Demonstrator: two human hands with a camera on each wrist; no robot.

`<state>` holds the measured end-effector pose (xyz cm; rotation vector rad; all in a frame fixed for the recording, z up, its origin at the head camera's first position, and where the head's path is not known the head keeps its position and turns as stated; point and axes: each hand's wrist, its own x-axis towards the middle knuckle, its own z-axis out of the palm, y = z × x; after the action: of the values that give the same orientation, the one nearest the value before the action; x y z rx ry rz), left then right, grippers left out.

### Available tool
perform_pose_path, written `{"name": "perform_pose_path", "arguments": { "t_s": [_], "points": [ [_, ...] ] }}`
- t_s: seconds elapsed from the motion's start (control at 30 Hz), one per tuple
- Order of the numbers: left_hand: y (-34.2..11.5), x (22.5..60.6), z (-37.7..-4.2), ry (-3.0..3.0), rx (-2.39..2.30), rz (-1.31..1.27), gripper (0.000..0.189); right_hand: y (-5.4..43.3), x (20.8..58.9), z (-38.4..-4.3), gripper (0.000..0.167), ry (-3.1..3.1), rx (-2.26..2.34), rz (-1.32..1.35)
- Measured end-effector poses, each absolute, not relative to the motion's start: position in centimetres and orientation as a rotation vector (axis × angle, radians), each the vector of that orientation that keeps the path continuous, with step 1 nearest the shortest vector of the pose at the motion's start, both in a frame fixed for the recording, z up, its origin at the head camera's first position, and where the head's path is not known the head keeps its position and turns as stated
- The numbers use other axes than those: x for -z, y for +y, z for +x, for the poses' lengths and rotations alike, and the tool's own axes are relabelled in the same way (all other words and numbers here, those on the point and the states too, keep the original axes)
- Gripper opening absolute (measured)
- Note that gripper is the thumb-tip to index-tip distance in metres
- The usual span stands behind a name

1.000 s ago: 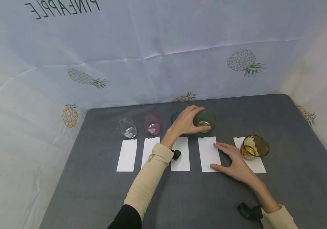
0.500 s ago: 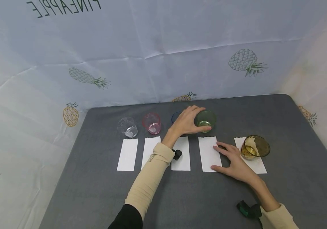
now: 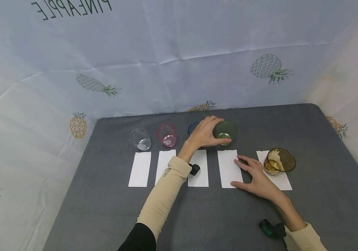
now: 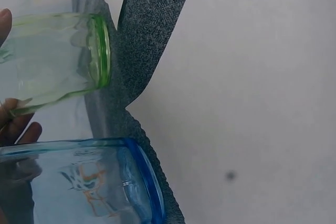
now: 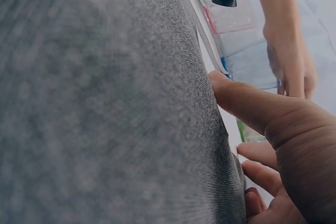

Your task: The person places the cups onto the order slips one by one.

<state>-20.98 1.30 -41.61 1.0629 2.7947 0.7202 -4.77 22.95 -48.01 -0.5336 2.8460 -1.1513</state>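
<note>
the upright green glass (image 3: 227,130) sits just beyond the far end of the fourth paper (image 3: 229,167) from the left, clasped by the left hand (image 3: 204,133), while the nearer right hand (image 3: 257,178) spreads thumb and fingers apart at that paper's right edge.

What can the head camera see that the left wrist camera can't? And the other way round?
Only the head view: the right hand, clear glass, pink glass, amber glass and five white papers.

Only the left wrist view: a close look at the side of the blue glass; from the head, the left hand hides most of it.

Both: the left hand's fingers around the green glass, and the dark gray table.
</note>
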Motion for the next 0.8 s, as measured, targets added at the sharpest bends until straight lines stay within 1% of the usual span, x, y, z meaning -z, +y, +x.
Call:
{"name": "perform_pose_path", "arguments": {
  "t_s": [0.57,0.8],
  "points": [
    [1.14,41.59,-20.44,2.784,-0.949,1.025,0.080,23.01,47.60,-4.59,0.083,2.821,1.161,-0.545],
    [1.27,40.78,-20.30,2.772,-1.073,1.059,0.079,22.94,47.58,-4.51,0.085,2.808,1.168,-0.530]
  ]
}}
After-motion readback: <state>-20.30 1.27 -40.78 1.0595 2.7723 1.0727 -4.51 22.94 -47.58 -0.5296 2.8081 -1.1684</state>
